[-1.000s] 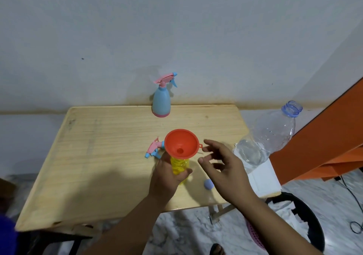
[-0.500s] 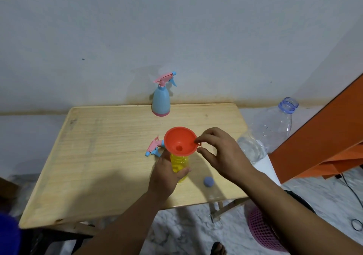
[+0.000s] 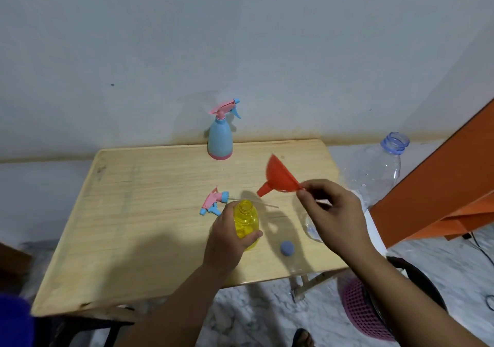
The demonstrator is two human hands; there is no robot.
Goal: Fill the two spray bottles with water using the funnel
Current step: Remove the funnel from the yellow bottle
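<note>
The left hand (image 3: 227,239) grips the yellow bottle (image 3: 246,223), which stands upright and uncapped on the wooden table (image 3: 133,213), while the right hand (image 3: 334,213) pinches the orange funnel (image 3: 280,178) by its rim tab and holds it tilted in the air, up and to the right of the bottle's mouth. Any drops clinging inside the funnel could fall on the wood, and with only a fingertip pinch the funnel could slip and land on the table. The loose sprayer head (image 3: 213,203) lies just behind the yellow bottle with its thin tube stretched across the table, so a careless sweep of either hand could knock it away. The large clear water bottle (image 3: 374,175) sits open at the table's right edge; whether it is leaning on something or standing free is hard to tell, and it might tip. Its blue cap (image 3: 287,248) rests near the front edge and could roll off. The blue spray bottle (image 3: 219,138) stands capped at the back, against a pale wall. The floor is marbled, with a pink basket (image 3: 361,317) below right and an orange panel (image 3: 441,186) beside it.
</note>
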